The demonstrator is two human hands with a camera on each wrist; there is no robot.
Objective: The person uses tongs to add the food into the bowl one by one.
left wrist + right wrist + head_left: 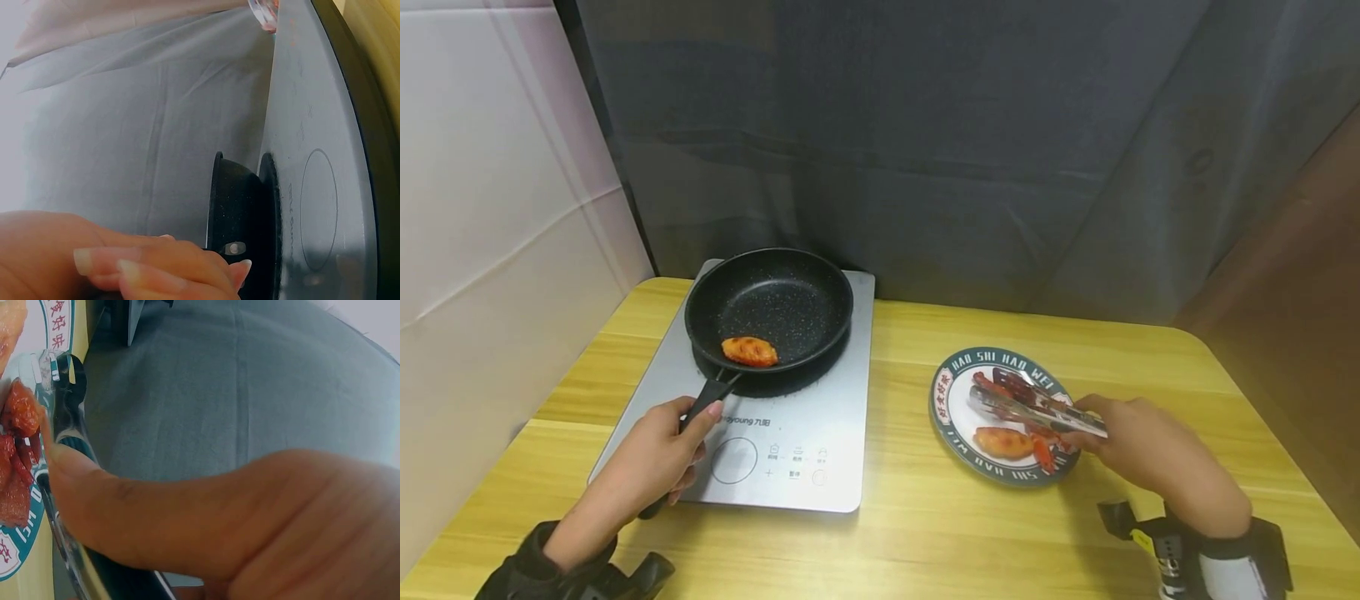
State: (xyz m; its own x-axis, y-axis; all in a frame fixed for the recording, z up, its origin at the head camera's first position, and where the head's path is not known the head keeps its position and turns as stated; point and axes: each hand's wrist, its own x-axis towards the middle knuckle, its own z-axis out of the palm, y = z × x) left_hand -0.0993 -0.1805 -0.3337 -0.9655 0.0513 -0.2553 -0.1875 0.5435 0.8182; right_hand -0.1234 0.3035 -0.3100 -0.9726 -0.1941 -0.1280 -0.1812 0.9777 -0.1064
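Note:
My left hand (658,450) grips the black handle (703,404) of a speckled frying pan (775,304). One browned chicken wing (749,351) lies in the pan, close to the handle side. Metal tongs (1026,408) are held in my right hand (1150,442), their tips over a round plate (951,429) with a green lettered rim. On that plate sit another chicken wing (1003,442) and several red pieces of food (1042,454). The right wrist view shows my thumb (75,462) along the tongs; whether their tips pinch any food I cannot tell.
A silver induction cooker (805,483) stands under the pan on the left of the yellow wood-grain table (895,533). Dark cloth (925,167) hangs behind the table. A white sheet (497,183) borders the left side, a brown panel (1300,275) the right.

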